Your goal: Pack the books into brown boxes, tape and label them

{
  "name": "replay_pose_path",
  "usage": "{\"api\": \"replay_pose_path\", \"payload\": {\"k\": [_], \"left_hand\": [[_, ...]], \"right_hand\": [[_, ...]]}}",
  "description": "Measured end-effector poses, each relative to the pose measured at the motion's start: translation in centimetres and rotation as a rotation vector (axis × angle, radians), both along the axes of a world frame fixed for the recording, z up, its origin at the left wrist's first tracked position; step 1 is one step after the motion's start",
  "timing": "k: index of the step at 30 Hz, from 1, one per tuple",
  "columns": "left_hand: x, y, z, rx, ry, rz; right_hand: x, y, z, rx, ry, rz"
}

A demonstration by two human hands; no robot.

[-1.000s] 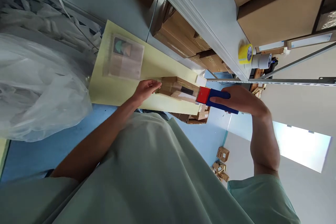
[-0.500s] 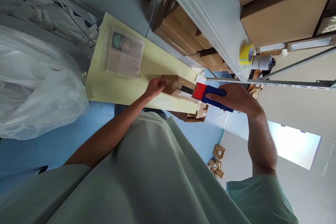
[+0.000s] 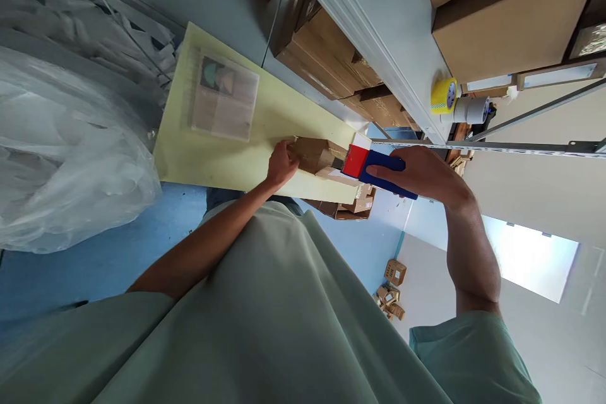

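Observation:
A small brown cardboard box [image 3: 311, 154] lies on the pale yellow board [image 3: 227, 161] in the head view. At its near-left end my left hand [image 3: 283, 164] is closed, fingers pressed on the cardboard. My right hand [image 3: 416, 170] grips the blue handle of a tape dispenser [image 3: 356, 161], which has a red head with a toothed edge. That head is at the box's right end, where a short dark strip shows between the two. Whether tape sticks to the box there I cannot tell.
A clear plastic case [image 3: 227, 98] lies on the board. Right of it, a shelf [image 3: 392, 25] holds yellow tape [image 3: 444, 96] and grey tape [image 3: 472, 110]. A big translucent plastic bag [image 3: 71, 158] bulges at the left. Cardboard boxes [image 3: 341, 50] stand behind the board.
The tape dispenser has shifted slightly left, and the dark strip between it and the box shows shorter. My left hand has turned a little and stays on the box's end.

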State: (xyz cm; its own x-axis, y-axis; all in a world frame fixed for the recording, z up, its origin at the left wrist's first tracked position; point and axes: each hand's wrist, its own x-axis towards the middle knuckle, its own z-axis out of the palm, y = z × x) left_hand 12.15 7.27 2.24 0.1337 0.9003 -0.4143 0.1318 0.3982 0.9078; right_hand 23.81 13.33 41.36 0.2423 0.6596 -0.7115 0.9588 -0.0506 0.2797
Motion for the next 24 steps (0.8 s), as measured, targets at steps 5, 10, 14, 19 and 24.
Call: {"api": "replay_pose_path", "payload": {"k": [5, 10, 14, 19, 24], "left_hand": [[-1.0, -0.6, 3.7, 0.284, -0.208, -0.093], [-0.4, 1.2, 6.2, 0.481, -0.129, -0.32], [0.1, 2.7, 6.1, 0.5, -0.071, -0.419], [-0.3, 2.8, 6.6, 0.523, -0.023, -0.47], [-0.3, 2.6, 6.9, 0.517, 0.027, -0.52]], "right_hand": [[0.2, -0.3, 0.2, 0.012, -0.018, 0.071], [0.0, -0.7, 0.2, 0.021, -0.007, 0.112], [-0.4, -1.1, 0.3, 0.019, -0.008, 0.143], [-0.7, -1.7, 0.3, 0.001, -0.006, 0.142], [-0.4, -2.2, 0.2, 0.003, 0.013, 0.124]]}}
